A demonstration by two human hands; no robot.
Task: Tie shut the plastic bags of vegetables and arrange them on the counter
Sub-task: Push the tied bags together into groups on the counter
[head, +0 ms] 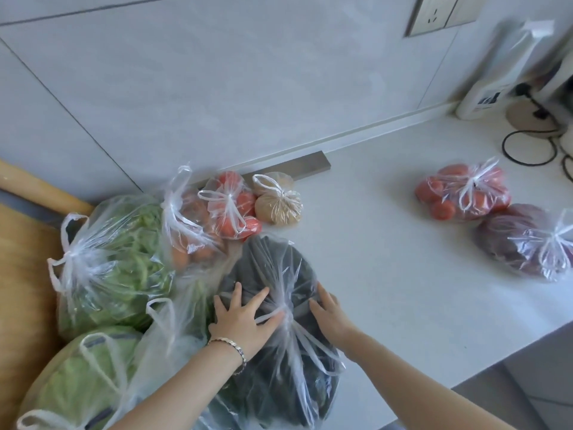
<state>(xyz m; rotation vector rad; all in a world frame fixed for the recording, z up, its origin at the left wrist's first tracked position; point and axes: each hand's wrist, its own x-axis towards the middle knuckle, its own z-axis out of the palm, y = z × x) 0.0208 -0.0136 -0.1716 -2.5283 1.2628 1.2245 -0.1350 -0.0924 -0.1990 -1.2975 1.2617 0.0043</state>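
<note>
A knotted clear bag of dark vegetables (pixel 273 274) lies at the counter's front. My left hand (pixel 242 318) presses flat on its left side and my right hand (pixel 328 311) on its right side, fingers spread, the knot between them. To the left sit a tied bag of green beans (pixel 124 259), a bag with a cabbage (pixel 77 377), a bag of carrots (pixel 192 231), a tied bag of tomatoes (pixel 232 206) and a small bag of grain (pixel 279 206). On the right lie a second tied tomato bag (pixel 465 193) and a tied bag of purple vegetables (pixel 527 243).
The white counter (pixel 387 259) meets a tiled wall at the back, and its front edge drops off at lower right. A wooden board (pixel 28 274) lies at far left. A white appliance (pixel 493 88), black cables (pixel 527 147) and a wall socket (pixel 446 13) are at the right rear.
</note>
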